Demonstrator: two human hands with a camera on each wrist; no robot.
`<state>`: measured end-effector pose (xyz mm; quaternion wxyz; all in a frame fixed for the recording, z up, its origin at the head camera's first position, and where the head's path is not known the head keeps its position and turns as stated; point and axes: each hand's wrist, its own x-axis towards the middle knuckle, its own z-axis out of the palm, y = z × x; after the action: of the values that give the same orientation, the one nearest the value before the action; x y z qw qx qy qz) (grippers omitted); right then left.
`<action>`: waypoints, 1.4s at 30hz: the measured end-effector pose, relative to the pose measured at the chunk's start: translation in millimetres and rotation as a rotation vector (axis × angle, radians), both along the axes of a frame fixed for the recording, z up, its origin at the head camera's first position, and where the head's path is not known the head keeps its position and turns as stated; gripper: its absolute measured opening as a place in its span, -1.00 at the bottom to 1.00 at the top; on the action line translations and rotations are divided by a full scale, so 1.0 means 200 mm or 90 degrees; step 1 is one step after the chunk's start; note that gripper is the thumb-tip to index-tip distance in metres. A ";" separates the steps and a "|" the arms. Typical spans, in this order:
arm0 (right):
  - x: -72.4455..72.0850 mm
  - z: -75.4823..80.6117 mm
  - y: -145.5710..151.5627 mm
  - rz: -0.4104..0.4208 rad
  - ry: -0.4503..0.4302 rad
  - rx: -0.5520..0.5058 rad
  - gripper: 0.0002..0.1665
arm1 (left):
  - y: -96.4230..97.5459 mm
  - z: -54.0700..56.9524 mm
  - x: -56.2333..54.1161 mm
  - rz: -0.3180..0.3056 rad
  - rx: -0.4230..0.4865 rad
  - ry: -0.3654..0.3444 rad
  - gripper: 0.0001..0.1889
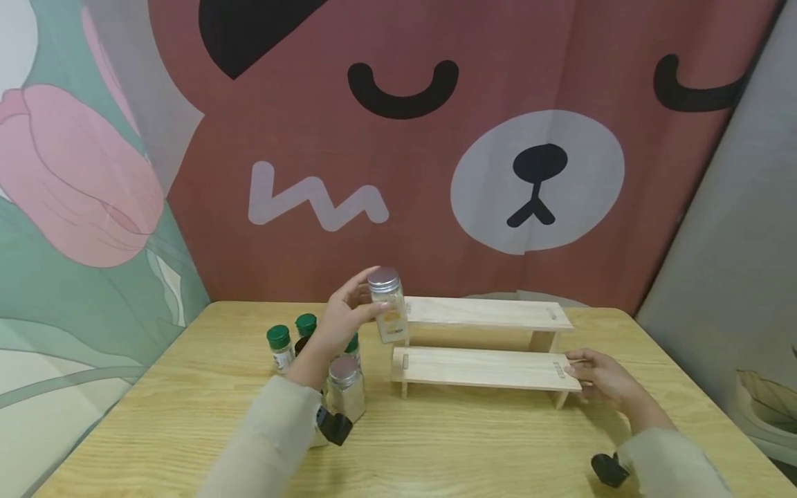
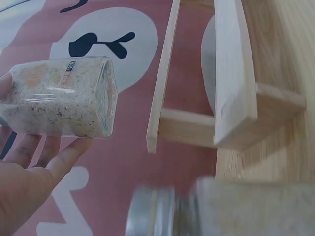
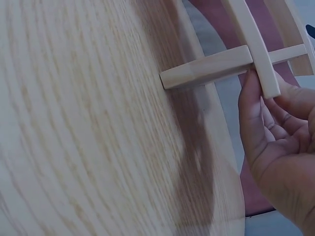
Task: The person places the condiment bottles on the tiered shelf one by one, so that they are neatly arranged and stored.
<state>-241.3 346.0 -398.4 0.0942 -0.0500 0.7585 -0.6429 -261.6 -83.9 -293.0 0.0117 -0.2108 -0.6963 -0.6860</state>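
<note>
Left hand [image 1: 342, 321] grips spice jar [image 1: 388, 306]; right hand [image 1: 600, 377] prob. holding rack [image 1: 486, 366].

Upright silver-capped spice jar [image 1: 389, 306] (aloft)

You are looking at a light wooden desk [image 1: 187, 422] with rounded corners. On it stands a two-step wooden rack [image 1: 486, 366], toward the far right. Left of the rack sit green-capped bottles [image 1: 279, 348] and a silver-lidded jar [image 1: 346, 389]; there seem to be three green caps, though an arm hides part of them.
</note>
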 end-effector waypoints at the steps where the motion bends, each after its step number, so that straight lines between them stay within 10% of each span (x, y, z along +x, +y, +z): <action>1: 0.00 0.00 0.00 0.003 -0.002 0.002 -0.51 | 0.01 0.00 -0.01 -0.002 -0.005 0.000 -0.40; 20: -0.02 -0.02 0.02 0.037 -0.025 -0.022 -0.51 | 0.26 -0.03 -0.09 -0.059 -0.001 0.001 -0.40; 32: 0.00 -0.01 0.03 0.007 -0.021 0.028 -0.34 | 0.44 0.08 -0.04 -0.080 -0.034 -0.027 -0.40; 42: 0.01 -0.01 0.03 0.007 -0.013 0.035 -0.29 | 0.61 -0.03 -0.20 -0.086 -0.053 -0.031 -0.36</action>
<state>-240.1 351.8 -400.2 0.1066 -0.0447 0.7748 -0.6216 -300.7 38.2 -299.4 -0.0599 -0.2410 -0.7084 -0.6607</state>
